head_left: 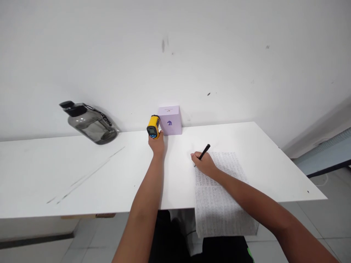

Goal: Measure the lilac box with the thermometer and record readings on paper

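My left hand (pixel 157 143) is closed round the handle of a yellow and black infrared thermometer (pixel 153 126), whose small screen and blue buttons face me. Just behind it, against the wall, stands a lilac box (pixel 171 122) with a dark horse-head mark. My right hand (pixel 204 163) grips a black pen (pixel 204 151), its tip low at the upper left edge of a sheet of paper (pixel 219 208). Dense rows of writing or print, too small to read, cover the sheet. The paper's lower part hangs past the table's front edge, and my right forearm crosses it.
A grey see-through water bottle (pixel 91 124) with a black lid and strap stands at the back left of the white table (pixel 104 179). A marked white wall (pixel 219 65) rises behind. At right, beyond the table's slanted edge, a pale panel (pixel 323 149) is visible.
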The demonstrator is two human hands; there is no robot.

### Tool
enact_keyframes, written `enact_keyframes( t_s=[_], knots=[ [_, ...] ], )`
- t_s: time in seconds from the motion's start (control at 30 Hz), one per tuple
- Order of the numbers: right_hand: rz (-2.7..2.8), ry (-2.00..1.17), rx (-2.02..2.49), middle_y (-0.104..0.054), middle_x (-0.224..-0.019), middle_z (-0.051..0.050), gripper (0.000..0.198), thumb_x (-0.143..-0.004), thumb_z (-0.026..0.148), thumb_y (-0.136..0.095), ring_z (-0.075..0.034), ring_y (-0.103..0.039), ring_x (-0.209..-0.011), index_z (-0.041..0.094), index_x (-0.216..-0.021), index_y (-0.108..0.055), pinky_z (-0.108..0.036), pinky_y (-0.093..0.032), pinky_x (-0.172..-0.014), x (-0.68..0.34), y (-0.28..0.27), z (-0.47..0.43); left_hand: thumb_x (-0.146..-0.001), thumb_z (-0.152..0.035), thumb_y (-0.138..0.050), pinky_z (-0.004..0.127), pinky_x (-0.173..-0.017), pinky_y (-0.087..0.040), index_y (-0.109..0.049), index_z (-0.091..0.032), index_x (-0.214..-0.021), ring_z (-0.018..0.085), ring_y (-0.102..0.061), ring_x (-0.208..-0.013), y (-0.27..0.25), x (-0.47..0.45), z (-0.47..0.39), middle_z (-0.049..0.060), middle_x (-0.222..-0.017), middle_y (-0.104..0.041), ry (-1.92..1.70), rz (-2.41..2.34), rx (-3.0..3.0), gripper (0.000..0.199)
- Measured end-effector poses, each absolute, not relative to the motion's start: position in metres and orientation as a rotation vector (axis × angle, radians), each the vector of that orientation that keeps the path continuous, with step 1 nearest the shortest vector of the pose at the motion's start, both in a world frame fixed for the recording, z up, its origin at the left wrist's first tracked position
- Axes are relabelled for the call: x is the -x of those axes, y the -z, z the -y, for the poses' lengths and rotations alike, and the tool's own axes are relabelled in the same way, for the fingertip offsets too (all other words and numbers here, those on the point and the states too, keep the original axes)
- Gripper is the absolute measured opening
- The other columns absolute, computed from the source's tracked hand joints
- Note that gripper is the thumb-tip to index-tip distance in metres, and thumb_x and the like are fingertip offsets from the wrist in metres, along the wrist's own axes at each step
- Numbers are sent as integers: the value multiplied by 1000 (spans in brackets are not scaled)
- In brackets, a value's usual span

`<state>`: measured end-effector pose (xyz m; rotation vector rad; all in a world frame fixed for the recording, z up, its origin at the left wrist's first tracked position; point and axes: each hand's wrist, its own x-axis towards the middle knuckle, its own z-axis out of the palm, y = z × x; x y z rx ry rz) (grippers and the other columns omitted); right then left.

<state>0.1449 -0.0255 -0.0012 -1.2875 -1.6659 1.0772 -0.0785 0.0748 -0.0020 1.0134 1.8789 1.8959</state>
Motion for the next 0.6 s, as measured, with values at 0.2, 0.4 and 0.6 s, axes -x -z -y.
enact_keyframes(
  t_s=[0.2,0.4,0.6],
  knots=[
    [1714,-1136,1272,-27,-49,6,43,-83,41,-50,-10,-31,-48,22,-55,-23,-25,-25,-50,-145,-2,27,-77,-36,-68,33,-87,-52,-63,-17,-106,19,-65,-90,-1,77,-73,8,-100,-68,-1914,-1803,-942,35],
    [1675,-1104,1289,-30,-49,6,43,-85,43,-49,-10,-33,-48,22,-55,-25,-25,-25,-50,-145,0,25,-76,-34,-69,33,-85,-53,-64,-15,-105,18,-65,-87,-3,76,-73,8,-97,-68,-1931,-1782,-909,35],
    [1644,-1118,1266,-28,-49,6,44,-85,44,-48,-10,-32,-48,23,-56,-24,-25,-27,-49,-146,2,25,-76,-34,-70,34,-86,-53,-64,-16,-101,19,-65,-88,-2,77,-74,8,-97,-68,-1921,-1811,-908,32]
  ],
)
